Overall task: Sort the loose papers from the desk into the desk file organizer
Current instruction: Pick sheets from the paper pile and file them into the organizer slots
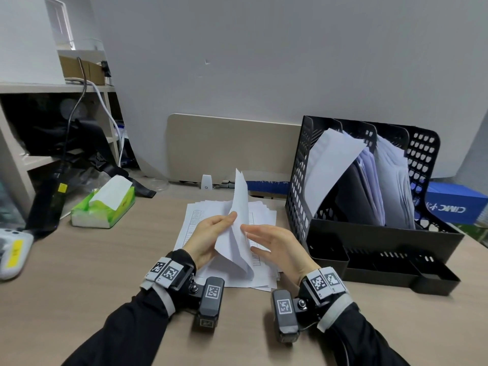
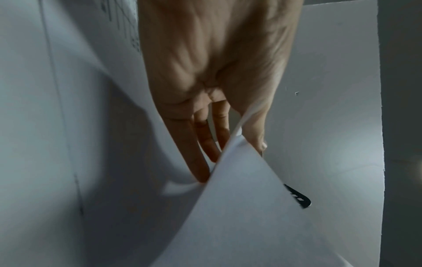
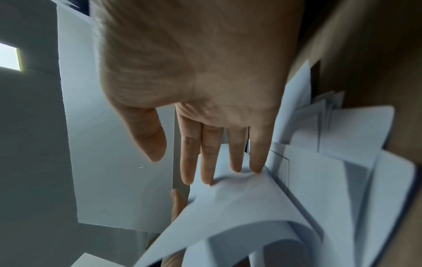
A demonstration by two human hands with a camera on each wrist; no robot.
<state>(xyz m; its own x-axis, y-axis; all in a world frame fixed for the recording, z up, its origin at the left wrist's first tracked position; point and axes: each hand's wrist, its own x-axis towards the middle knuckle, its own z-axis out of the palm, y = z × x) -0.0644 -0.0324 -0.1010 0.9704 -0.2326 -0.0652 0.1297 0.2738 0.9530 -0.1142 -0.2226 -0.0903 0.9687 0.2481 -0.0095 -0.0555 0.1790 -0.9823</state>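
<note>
**Lifted sheets held over the pile, organizer still to reach**

Landmark: file organizer (image 1: 369,186), black mesh, three upright slots already stuffed with paper, low front tray. Left of it on the surface (image 1: 92,260) lies the loose paper pile (image 1: 192,223), fanned and uneven. Above the pile, a few curled sheets (image 1: 237,233) are up on edge. Left hand (image 1: 208,236) pinches them, thumb on one face and fingers behind, as the left wrist view confirms. Right hand (image 1: 277,247) is flat-fingered, fingertips (image 3: 255,162) pressing the sheets' other side, no curl round them.

Handling, judged: light, floppy, slick paper; sheets bow and can slide apart. Best gripped near a long edge with the far side supported, squared before slotting.

In the way: slots look crowded, a leaning sheet (image 1: 330,165) slants across the organizer's leftmost slot. Far left of the organizer: a green tissue pack (image 1: 103,210), not obstructing. Blue box (image 1: 454,204) behind its right side.
</note>
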